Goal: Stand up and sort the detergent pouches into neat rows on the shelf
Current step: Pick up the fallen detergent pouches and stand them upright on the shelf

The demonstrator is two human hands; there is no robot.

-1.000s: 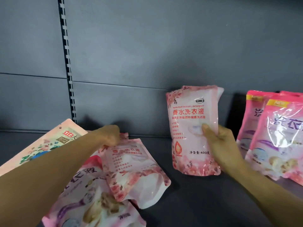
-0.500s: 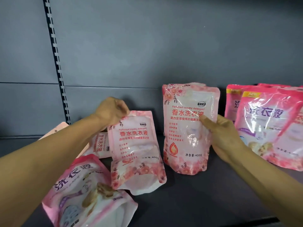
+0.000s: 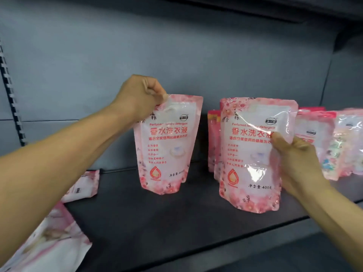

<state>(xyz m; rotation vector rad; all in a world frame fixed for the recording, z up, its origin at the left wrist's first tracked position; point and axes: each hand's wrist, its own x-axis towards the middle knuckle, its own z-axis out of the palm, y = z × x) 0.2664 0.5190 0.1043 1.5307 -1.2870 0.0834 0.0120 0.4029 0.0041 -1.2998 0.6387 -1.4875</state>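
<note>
The left hand [image 3: 140, 97] pinches the top corner of one pink pouch [image 3: 167, 146], fingers curled tight on the seal, w/ the pouch hanging upright and its base at or just above the shelf [image 3: 176, 222]; contact can't be told. The right hand [image 3: 294, 161] grips a second pouch [image 3: 253, 154] by its right edge, thumb across the front, fingers wrapped behind. That pouch stands on the shelf near the front edge, at abt 3 o'clock from the first, w/ a clear gap between them.

Risks, as a judgement: the corner pinch gives little control, so the left pouch could swing or slump when set down, since the soft base may fold. The right pouch sits close to the front lip and could tip fwd if released off-balance. More pouches stand just behind it and at 3 o'clock in a row [image 3: 324, 146]; a nudge could knock them like dominoes. Two pouches still lie flat at 8 o'clock [image 3: 82, 185] and 7 o'clock [image 3: 49, 248], under the left forearm, which could drag them off.

Writing: both held pouches read "Perfumed laundry detergent", big red "香水洗衣液", a smaller red line partly blurred, and "净含量 400" at the bottom. A small oval logo at top right is too blurred to read. A red drop symbol sits at lower left.
</note>
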